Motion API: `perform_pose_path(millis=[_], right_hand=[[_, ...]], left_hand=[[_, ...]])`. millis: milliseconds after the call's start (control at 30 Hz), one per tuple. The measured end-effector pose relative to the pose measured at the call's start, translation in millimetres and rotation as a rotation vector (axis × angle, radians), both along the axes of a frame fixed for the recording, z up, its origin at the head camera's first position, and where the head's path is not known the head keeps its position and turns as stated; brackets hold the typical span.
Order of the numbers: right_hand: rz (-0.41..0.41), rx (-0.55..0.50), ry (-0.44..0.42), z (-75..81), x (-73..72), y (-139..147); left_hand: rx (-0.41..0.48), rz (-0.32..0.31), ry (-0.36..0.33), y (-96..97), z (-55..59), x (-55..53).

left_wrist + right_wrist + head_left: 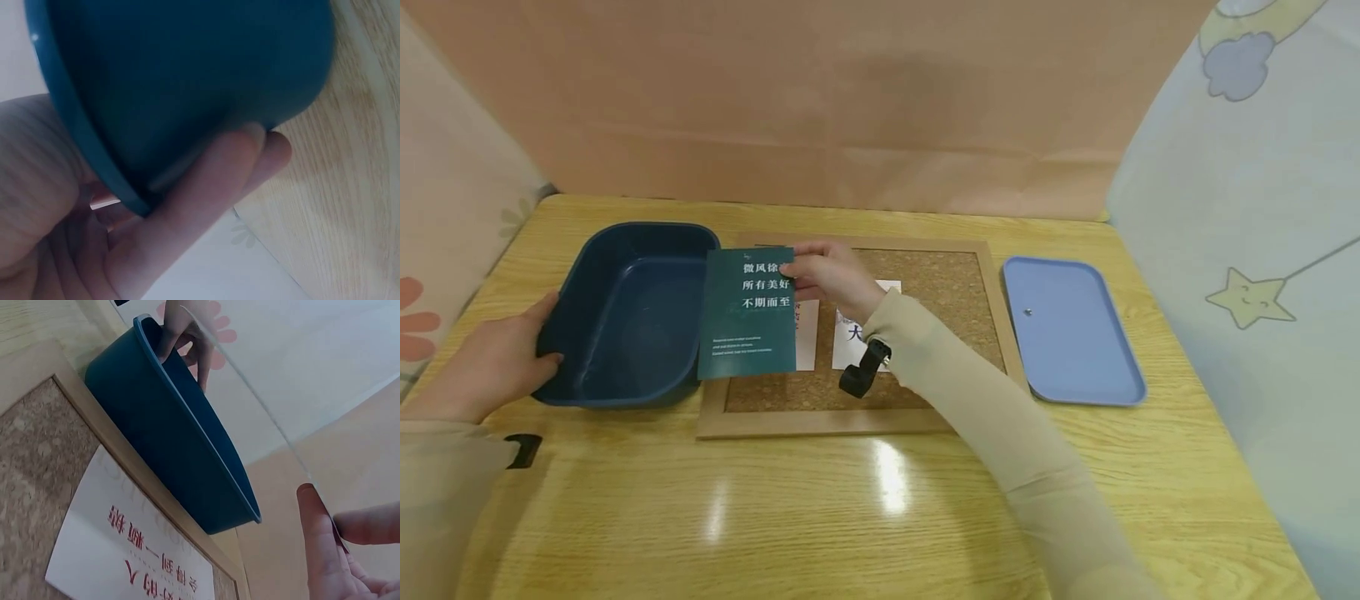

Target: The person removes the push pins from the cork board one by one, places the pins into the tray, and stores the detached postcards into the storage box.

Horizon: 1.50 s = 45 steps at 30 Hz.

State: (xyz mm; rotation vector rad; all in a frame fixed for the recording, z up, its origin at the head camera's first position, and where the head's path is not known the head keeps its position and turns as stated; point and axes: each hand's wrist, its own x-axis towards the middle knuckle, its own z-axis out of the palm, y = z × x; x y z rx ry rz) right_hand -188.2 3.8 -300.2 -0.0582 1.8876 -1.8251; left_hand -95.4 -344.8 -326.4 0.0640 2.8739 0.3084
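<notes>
At the left of the head view, my left hand [493, 362] grips the near left side of a dark blue plastic basin [651, 321]; the left wrist view shows its fingers [194, 187] around the rim. Thumb and fingers of my right hand [835, 273] pinch the right edge of a dark green card [748, 325] with white Chinese writing. That card is held up beside the basin, over the left part of a wood-framed cork board [951, 292]. The right wrist view has it almost edge-on. Behind it, a pale card with red writing [125, 544] lies on the cork, partly covered.
Another white card with blue writing [847, 354] lies on the cork, partly hidden by my right wrist. Right of the board is a light blue tray [1078, 333] with a small metallic piece [1028, 312] on it. Fabric-like walls enclose the wooden table [790, 517].
</notes>
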Motion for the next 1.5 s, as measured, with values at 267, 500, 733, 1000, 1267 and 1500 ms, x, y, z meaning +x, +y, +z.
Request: perform_pose_path(millis=[267, 500, 733, 1000, 1267, 1500], right_hand=[[0.000, 0.022, -0.013, 0.8, 1.7, -24], [0.016, 0.010, -0.021, 1.0, 0.3, -41], [0.013, 0.016, -0.036, 2.1, -1.6, -55], [-0.006, 0.015, -0.066, 5.6, -0.1, -71], [-0.040, 0.058, -0.075, 15.1, 3.8, -95], [-0.037, 0.141, -0.062, 21.4, 7.2, -108]], left_hand=[[0.006, 0.013, -0.012, 0.7, 3.5, 3.5], [0.023, 0.018, -0.019, 6.5, 6.7, 9.3], [0.025, 0.018, -0.006, 7.5, 5.7, 12.8], [0.045, -0.018, 0.010, 9.6, 6.4, 15.5], [0.050, -0.012, 0.014, 16.0, 7.5, 18.8], [0.045, -0.012, 0.024, 19.8, 8.2, 19.0]])
